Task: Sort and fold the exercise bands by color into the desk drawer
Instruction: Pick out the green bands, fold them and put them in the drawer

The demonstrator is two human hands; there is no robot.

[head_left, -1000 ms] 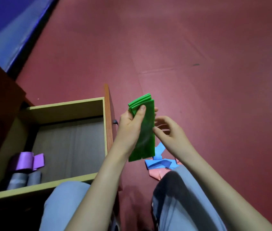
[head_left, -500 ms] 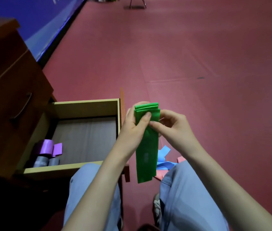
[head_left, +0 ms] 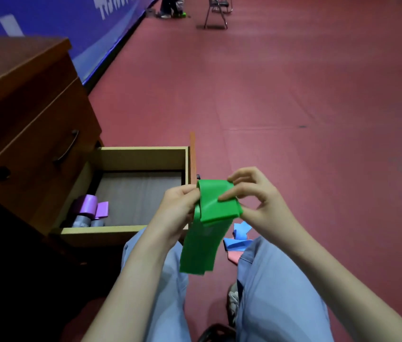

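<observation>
Red floor; both hands pinch the green band, hanging lengthwise; open drawer lies left.

We count two hands, one left hand and one right hand, and one green band pinched between their fingers. Left of the fingers is one open drawer, and in it one purple band and two grey rolls. Up and left of it is one shut drawer with one handle. Just below the right fingers lie one pink band and the blue bands — one or two, we cannot tell, as they lie tangled. Far beyond the fingertips stands one chair.
</observation>
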